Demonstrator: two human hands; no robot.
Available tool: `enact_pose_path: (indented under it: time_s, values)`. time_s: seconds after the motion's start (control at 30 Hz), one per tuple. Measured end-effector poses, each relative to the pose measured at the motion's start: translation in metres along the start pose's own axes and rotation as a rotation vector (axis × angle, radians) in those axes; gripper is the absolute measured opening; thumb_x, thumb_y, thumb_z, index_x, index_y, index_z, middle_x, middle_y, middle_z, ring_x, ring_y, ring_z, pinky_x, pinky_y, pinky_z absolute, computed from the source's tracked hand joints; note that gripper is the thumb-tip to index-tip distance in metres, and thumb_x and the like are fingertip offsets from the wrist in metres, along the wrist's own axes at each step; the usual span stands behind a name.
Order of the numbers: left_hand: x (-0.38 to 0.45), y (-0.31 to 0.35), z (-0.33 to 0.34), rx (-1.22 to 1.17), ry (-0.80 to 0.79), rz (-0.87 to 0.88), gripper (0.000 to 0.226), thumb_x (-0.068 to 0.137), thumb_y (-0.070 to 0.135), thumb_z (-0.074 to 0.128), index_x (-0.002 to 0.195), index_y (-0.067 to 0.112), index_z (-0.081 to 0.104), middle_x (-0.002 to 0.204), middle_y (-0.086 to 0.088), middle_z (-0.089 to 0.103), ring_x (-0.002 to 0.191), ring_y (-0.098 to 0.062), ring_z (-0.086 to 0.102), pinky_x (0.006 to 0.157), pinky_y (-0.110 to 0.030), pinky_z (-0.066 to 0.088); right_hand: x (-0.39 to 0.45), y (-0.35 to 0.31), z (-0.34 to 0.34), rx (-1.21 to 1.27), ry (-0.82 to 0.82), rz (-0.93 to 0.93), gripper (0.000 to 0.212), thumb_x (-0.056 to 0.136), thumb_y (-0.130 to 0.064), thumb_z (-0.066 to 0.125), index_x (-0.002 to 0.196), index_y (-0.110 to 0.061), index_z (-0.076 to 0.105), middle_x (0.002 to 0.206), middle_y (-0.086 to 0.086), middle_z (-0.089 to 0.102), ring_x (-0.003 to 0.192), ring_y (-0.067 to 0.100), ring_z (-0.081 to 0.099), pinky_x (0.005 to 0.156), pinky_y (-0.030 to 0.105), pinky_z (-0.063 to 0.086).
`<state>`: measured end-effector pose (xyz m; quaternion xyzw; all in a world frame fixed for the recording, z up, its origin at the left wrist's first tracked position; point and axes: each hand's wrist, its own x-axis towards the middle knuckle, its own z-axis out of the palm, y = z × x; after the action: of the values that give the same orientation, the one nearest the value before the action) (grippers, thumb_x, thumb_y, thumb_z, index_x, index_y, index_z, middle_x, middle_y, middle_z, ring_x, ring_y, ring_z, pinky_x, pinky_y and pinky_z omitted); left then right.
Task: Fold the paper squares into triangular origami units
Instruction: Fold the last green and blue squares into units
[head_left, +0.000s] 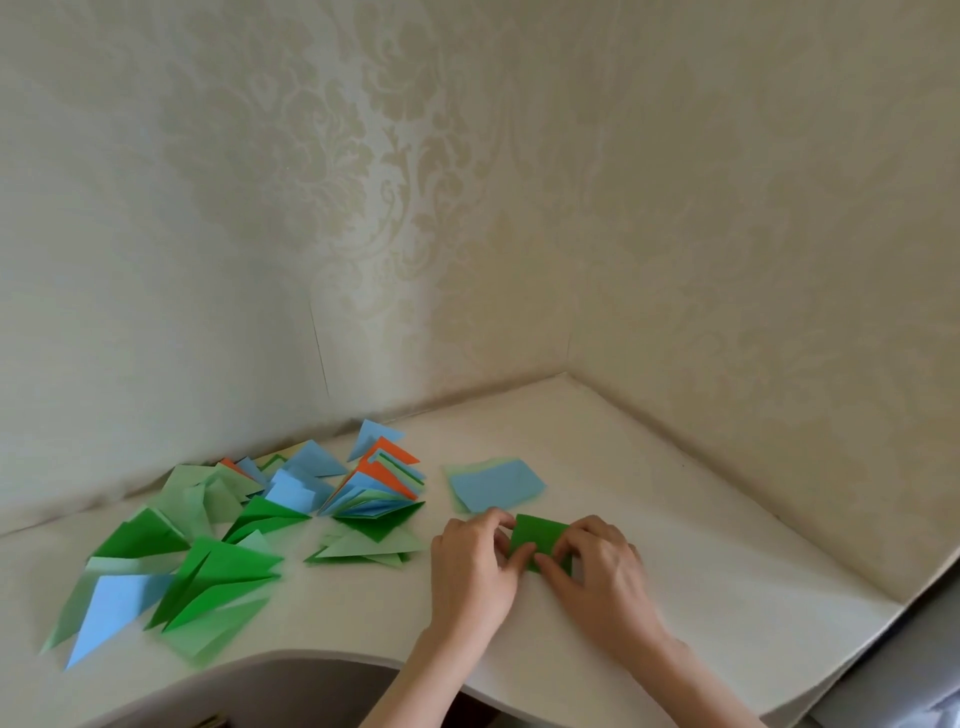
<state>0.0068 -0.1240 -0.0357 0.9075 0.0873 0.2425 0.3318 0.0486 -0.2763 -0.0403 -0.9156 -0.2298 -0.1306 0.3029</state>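
Observation:
A dark green paper (537, 538), folded into a rectangle, lies on the white table (675, 545) between my hands. My left hand (475, 564) pinches its left edge with thumb and curled fingers. My right hand (597, 564) pinches its lower right part, thumb on top. Just behind it lies a small stack of flat paper squares (493, 486), blue on top. Several folded triangular units (208, 561) in green, light green, blue and orange are spread over the table's left half.
The table sits in a corner of two wallpapered walls (467, 234). Its front edge (311, 657) curves inward in front of me. A fanned pile of folded units (379, 491) stands near the back wall. A grey surface (904, 670) shows beyond the right edge.

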Motion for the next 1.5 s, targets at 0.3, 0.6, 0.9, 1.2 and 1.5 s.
enact_pose_path:
  time_s: [0.3,0.6,0.9,1.2,1.5]
  values:
    - [0.003,-0.001,0.004,0.046,-0.014,0.006,0.023,0.081,0.041,0.07,0.1,0.035,0.059,0.078,0.017,0.056,0.08,-0.007,0.051,0.07,-0.029,0.037,0.008,0.0,0.0,0.103,-0.075,0.114,0.03,0.072,-0.041,0.075,0.096,-0.036,0.057,0.084,-0.017,0.054,0.081,0.003,0.048,0.077,0.028,0.041]
    - [0.001,-0.013,-0.003,-0.066,-0.009,0.038,0.017,0.077,0.019,0.075,0.089,0.026,0.066,0.073,0.015,0.053,0.072,-0.005,0.054,0.068,-0.027,0.05,0.014,0.007,-0.018,0.293,-0.253,0.156,0.037,0.071,-0.012,0.077,0.095,-0.032,0.057,0.085,-0.011,0.059,0.076,0.004,0.051,0.07,0.008,0.039]
    - [-0.016,0.023,0.006,0.034,0.035,0.218,0.028,0.084,-0.001,0.057,0.103,0.018,0.064,0.097,0.004,0.059,0.091,-0.014,0.054,0.077,-0.023,0.045,0.013,0.002,-0.016,0.291,-0.216,0.18,0.035,0.071,-0.017,0.076,0.093,-0.034,0.055,0.083,-0.014,0.058,0.076,0.006,0.051,0.071,0.014,0.04]
    - [-0.024,0.033,0.013,0.183,-0.049,0.243,0.018,0.087,0.012,0.057,0.103,0.017,0.063,0.101,0.002,0.062,0.091,-0.02,0.053,0.076,-0.03,0.046,0.009,0.002,-0.031,0.32,-0.27,0.172,0.041,0.075,0.003,0.056,0.097,-0.031,0.06,0.093,-0.013,0.063,0.083,0.003,0.057,0.073,0.014,0.043]
    - [-0.018,0.006,-0.018,0.047,-0.161,0.302,0.037,0.072,0.049,0.071,0.099,0.024,0.069,0.093,0.012,0.064,0.088,-0.004,0.054,0.076,-0.02,0.046,0.005,0.01,-0.071,0.142,-0.375,-0.013,0.075,0.066,0.007,0.04,0.126,-0.036,0.051,0.123,-0.024,0.051,0.114,-0.011,0.043,0.087,0.002,0.032]
